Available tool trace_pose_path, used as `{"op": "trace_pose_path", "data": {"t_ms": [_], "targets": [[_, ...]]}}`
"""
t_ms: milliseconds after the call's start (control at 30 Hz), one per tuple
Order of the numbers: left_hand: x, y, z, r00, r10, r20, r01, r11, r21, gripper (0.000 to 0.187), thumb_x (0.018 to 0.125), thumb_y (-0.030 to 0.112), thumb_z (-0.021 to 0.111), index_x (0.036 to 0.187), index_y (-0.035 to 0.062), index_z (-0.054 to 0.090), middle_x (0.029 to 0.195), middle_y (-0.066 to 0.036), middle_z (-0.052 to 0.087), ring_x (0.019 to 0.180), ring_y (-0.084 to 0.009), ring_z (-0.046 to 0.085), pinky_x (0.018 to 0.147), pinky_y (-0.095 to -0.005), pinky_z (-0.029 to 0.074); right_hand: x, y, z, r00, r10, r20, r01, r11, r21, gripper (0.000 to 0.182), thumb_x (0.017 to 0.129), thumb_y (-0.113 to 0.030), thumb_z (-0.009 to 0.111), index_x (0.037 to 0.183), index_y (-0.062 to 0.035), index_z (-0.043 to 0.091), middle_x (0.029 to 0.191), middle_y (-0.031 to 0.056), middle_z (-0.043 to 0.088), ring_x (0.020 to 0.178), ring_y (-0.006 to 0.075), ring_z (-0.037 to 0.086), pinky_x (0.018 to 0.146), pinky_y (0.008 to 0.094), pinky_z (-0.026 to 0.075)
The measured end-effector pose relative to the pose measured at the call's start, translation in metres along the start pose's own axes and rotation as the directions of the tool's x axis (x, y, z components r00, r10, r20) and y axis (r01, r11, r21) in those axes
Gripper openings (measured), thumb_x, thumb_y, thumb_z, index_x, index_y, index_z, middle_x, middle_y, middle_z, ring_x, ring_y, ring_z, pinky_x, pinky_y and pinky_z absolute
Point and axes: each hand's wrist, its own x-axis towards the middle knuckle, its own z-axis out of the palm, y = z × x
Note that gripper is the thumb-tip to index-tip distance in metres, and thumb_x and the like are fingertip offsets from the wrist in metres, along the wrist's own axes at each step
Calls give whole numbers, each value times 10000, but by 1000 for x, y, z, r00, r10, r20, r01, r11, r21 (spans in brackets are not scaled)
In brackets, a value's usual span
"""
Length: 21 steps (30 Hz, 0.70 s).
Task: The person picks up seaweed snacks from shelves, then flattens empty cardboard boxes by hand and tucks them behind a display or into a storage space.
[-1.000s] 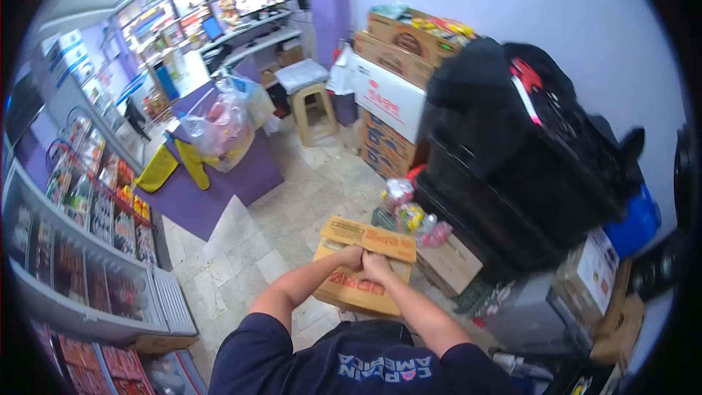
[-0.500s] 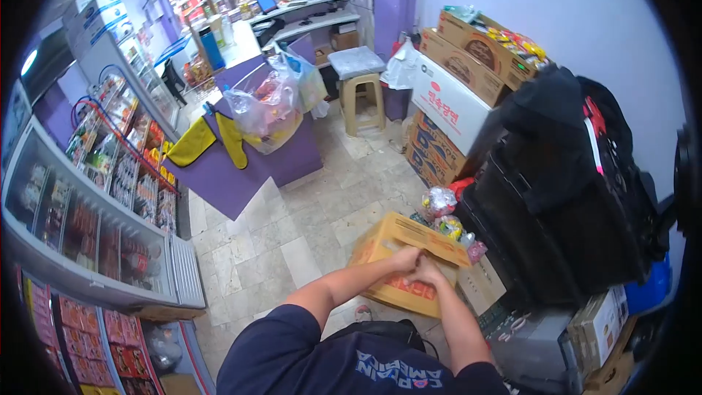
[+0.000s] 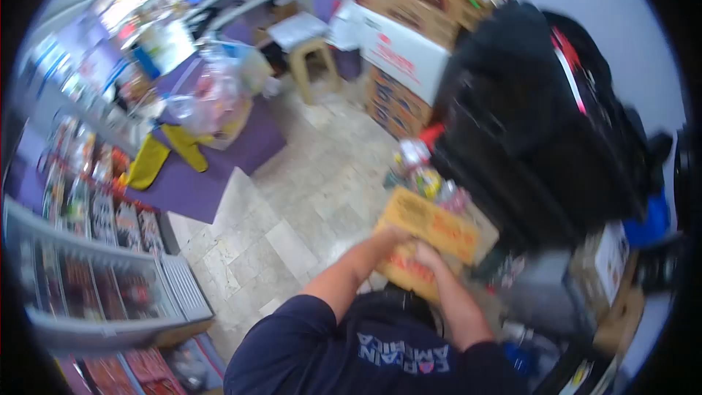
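A yellow-brown cardboard box (image 3: pixel 439 228) with red print stands low in front of my body, tilted, one flap raised. At the left end of that flap, my left hand (image 3: pixel 393 233) grips the cardboard, its fingertips mostly hidden. My right hand (image 3: pixel 425 254) is close beside it, curled on the box's near edge below the flap. Motion blur softens both hands. Small wrapped packs (image 3: pixel 426 181) lie just beyond the box.
Stacked cartons (image 3: pixel 406 51) and a large black bag (image 3: pixel 541 124) line the right wall. A stool (image 3: pixel 311 58) stands ahead. On the left are a purple counter (image 3: pixel 252 139) with plastic bags (image 3: pixel 219 91), and a glass-front freezer (image 3: pixel 102 278). Grey tiled floor (image 3: pixel 292 175) lies between.
The view has turned, so the room appears shifted left and up. The box's flap now stands higher and faces the camera more. My hands have separated slightly, each on the box.
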Motion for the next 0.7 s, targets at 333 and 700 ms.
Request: {"op": "trace_pose_path", "data": {"t_ms": [333, 700], "targets": [[6, -1, -48, 985, 124, -118, -81, 944, 318, 514, 864, 356, 565, 1375, 363, 507, 1409, -9, 511, 1347, -271, 409, 1094, -629, 178, -69, -88, -34, 981, 143, -128, -151, 987, -53, 543, 648, -348, 838, 1102, -107, 664, 1003, 202, 680, 999, 375, 628, 852, 464, 492], [22, 9, -109, 871, 88, 484, -117, 993, 29, 583, 853, 415, 628, 1406, 294, 487, 1431, -42, 504, 1299, -274, 480, 1096, -525, 294, -106, -80, -26, 930, -118, -349, 60, 983, -173, 302, 720, -255, 772, 912, -73, 626, 834, 106, 669, 990, 305, 604, 806, 433, 477]]}}
